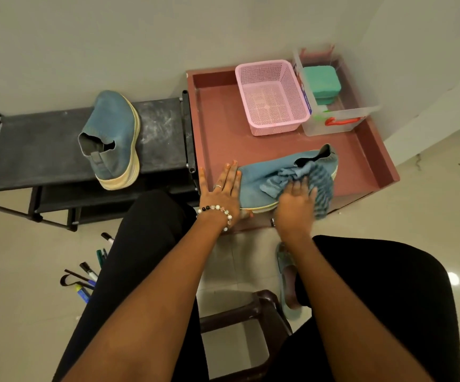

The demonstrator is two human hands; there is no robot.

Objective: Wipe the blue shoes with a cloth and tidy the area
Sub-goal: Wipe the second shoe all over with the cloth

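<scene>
head view: right hand [295, 208] grasps a blue cloth [310, 179] on the blue shoe [261, 177]; left hand [222, 188], fingers straight, presses the toe just beside it.

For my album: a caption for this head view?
Right hand wipes a shoe with a cloth; left hand steadies it.

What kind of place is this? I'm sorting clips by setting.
Probably a home entryway or shoe corner: a black fabric-shelved shoe rack against the plain wall, a glossy pale tiled floor, and a pink perforated plastic basket.
</scene>
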